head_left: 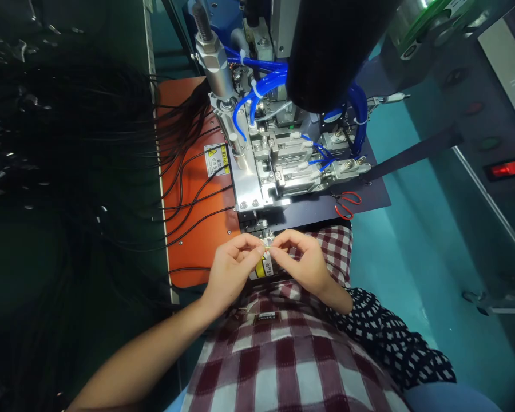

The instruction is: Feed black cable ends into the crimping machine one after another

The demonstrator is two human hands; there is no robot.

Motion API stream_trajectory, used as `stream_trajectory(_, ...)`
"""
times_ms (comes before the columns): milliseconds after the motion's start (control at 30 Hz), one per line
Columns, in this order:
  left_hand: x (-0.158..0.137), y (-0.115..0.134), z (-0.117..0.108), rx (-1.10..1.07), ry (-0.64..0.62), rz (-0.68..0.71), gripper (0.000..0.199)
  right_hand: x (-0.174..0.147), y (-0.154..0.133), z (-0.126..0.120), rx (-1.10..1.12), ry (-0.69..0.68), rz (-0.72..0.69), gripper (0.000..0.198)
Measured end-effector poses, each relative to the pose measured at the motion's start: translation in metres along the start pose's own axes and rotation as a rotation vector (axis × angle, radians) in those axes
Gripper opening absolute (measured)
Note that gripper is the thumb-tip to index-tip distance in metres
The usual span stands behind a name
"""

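In the head view my left hand (234, 264) and my right hand (302, 258) meet close together at the machine's front edge, fingertips pinched. Between them runs a short thin pale-yellow piece, like a fine wire (268, 248), gripped at both ends; its kind is too small to make out for sure. Just beneath the fingers a yellow-and-white warning label (264, 268) shows in part. Beyond my hands stands a metal machine (251, 186) with pneumatic cylinders and blue air hoses (271, 83).
Black cables (189, 171) lie across the orange board (197, 229) to the left, joining a large dark bundle (90, 137). Red-handled snips (347, 205) rest on the dark plate (375, 191) at right. A black cylinder (339, 51) hangs above the machine. A lit red switch (504, 169) is far right.
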State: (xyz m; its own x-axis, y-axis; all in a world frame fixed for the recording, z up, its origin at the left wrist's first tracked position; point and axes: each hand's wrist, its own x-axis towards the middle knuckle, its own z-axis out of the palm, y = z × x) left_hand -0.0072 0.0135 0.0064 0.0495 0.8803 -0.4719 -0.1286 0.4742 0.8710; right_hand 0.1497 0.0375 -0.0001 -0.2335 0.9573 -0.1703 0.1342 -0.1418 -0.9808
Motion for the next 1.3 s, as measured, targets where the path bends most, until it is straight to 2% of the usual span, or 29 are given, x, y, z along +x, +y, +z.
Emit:
stream_trajectory(900, -0.001, -0.005, 0.004, -0.049, 0.028, 0.059, 0.015, 0.002, 0.006, 0.009, 0.139, 0.037, 0.058, 0.008)
stream_trajectory(1300, 0.000, -0.009, 0.005, -0.047, 0.051, 0.079, 0.016, 0.001, 0.011, 0.011, 0.191, 0.051, 0.040, 0.006)
